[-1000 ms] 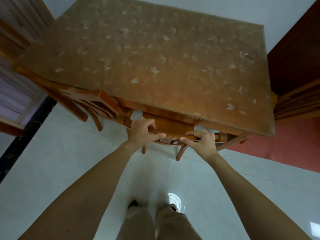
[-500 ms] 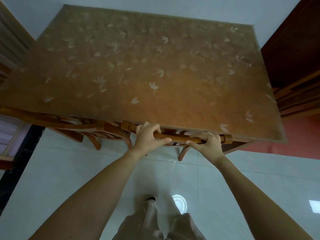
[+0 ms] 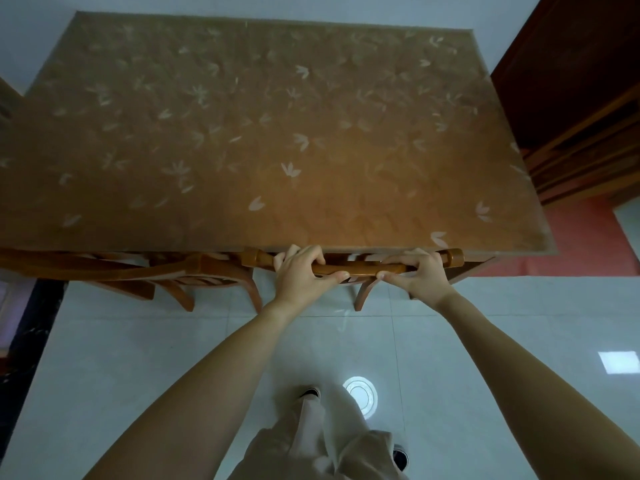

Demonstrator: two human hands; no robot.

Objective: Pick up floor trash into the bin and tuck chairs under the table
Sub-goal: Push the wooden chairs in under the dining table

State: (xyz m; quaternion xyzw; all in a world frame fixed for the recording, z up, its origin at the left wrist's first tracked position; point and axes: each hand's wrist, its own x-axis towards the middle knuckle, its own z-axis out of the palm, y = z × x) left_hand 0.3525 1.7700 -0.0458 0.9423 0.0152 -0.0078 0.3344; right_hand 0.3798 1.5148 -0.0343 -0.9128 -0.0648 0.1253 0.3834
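Note:
A wooden chair (image 3: 360,269) stands at the near edge of the table (image 3: 263,133), its seat hidden beneath the tabletop. Only its top rail and two back legs show. My left hand (image 3: 301,271) grips the rail left of centre. My right hand (image 3: 417,275) grips it toward the right end. The table has a brown cover with pale leaf prints. No trash and no bin are in view.
A second wooden chair (image 3: 166,271) sits tucked under the table just left of the one I hold. Dark wooden furniture (image 3: 581,109) stands at the right, with a red floor strip (image 3: 588,244) below it. Pale tiles (image 3: 138,358) lie under my feet.
The chair has slid forward under the table; its seat and backrest, visible a second ago, are now hidden. I have stepped closer to the table with both hands on the rail.

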